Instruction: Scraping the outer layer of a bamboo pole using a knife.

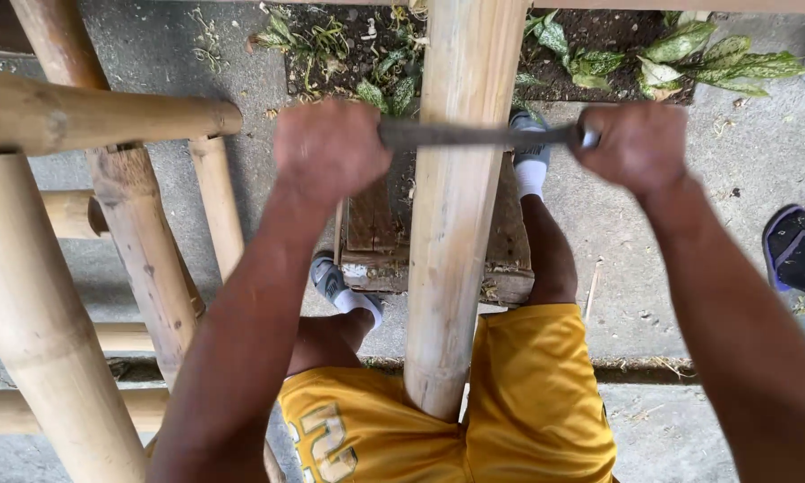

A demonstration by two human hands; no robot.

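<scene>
Nearest the camera, the thick bamboo pole (456,224) runs up between the person's thighs in yellow shorts (519,402), its cut lower end pressed against the lap. That brace looks like the first weak point: if the pole rolls or slides between the legs, the stroke would go off line.

Further out, the left hand (331,148) is closed tight around one end of a dark flat blade (456,134), and the right hand (635,143) is clenched on the other end, where a bit of pale metal shows beside the knuckles. The blade lies crosswise on top of the pole, touching it, well up its length. With both fists pulling toward the body, a slip off the rounded surface could likely send the edge at the thighs or belly. Uneven pull from one hand would probably make the blade dig in and gouge.

Below, the pole rests on a worn wooden block (375,241) on the concrete floor (689,286), between two feet in grey sandals and white socks; the block could shift. Beyond lies a planted bed (689,54).
</scene>
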